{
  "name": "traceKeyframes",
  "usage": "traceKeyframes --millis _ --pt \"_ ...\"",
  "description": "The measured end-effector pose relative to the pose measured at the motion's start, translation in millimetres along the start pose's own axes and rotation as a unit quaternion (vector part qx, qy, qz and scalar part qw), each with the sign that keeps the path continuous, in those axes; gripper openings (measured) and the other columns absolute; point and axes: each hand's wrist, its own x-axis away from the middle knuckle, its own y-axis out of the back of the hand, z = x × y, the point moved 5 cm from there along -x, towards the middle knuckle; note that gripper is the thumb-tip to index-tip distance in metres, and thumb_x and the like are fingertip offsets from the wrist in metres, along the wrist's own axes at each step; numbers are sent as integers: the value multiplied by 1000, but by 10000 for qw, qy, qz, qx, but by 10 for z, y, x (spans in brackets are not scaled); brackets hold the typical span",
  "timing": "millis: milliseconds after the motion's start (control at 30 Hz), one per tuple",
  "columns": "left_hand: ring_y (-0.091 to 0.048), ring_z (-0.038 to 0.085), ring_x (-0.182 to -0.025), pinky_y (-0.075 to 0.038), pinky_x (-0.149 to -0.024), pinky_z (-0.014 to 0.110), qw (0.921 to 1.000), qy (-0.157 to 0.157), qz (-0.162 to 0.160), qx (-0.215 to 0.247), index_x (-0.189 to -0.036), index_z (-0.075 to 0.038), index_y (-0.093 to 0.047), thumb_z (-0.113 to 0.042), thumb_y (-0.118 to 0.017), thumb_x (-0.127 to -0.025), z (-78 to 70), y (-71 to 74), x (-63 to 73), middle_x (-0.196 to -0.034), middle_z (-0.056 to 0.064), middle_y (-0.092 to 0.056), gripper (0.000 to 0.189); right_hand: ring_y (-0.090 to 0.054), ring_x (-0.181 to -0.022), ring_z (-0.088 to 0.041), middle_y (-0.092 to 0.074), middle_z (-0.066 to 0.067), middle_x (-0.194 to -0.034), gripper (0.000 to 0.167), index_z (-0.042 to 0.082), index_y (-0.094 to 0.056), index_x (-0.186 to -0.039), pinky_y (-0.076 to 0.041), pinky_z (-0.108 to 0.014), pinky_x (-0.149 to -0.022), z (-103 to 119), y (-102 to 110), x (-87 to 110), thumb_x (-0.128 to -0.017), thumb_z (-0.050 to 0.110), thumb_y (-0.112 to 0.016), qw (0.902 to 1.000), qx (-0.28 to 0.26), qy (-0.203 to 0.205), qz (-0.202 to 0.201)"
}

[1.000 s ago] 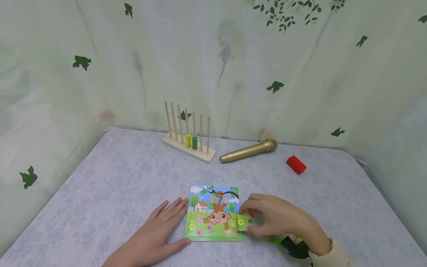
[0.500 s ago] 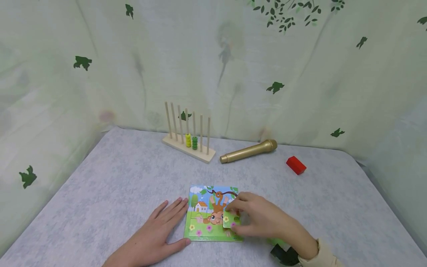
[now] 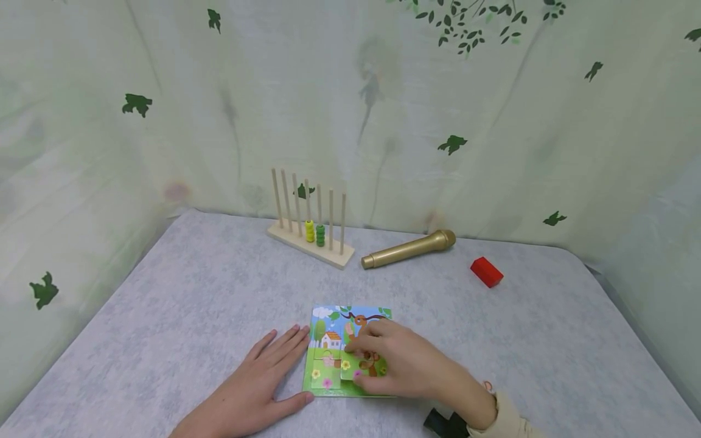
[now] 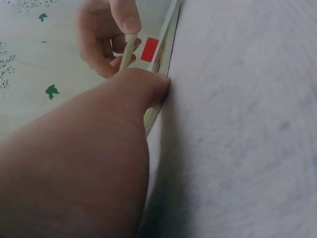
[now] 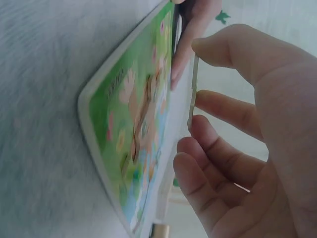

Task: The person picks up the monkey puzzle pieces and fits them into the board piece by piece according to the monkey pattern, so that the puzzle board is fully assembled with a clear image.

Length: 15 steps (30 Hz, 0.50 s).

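A square monkey jigsaw puzzle lies flat on the table, with a house, flowers and a hanging monkey on it. My left hand rests flat at its left side, fingers straight, fingertips and thumb touching the edge. Above the board, my right hand pinches a puzzle piece between thumb and fingers. That piece shows green ground and flowers, partly covered by the fingers. Seen edge-on in the right wrist view, the thin piece is held apart from the board.
At the back stands a wooden peg rack with yellow and green beads on two pegs. A gold toy microphone lies right of it, then a red block. Another puzzle piece peeks out by my right forearm, mostly hidden.
My right hand has carried the puzzle piece leftward, from beside the board's right edge to over its middle. My left hand has stayed in place.
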Motion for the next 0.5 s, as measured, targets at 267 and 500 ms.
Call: traceKeyframes --millis 267,500 --pt "-31 23 -155 13 -121 16 10000 -4 -17 -25 -161 -11 -37 -71 -47 -99 -10 7 -7 -169 -1 -32 86 -47 -84 0 -60 13 -95 31 22 -77 -115 -42 -10 -71 83 -101 -88 -87 34 -79 9995 64 213 -211" --pt "-32 23 -155 12 -121 16 10000 -55 -78 -25 -160 -11 -38 -70 -48 -99 -8 7 -9 -168 -1 -33 86 -43 -82 2 -58 13 -91 33 21 -77 -115 -36 -5 -70 146 -206 -157 -85 33 -82 9984 117 507 -223"
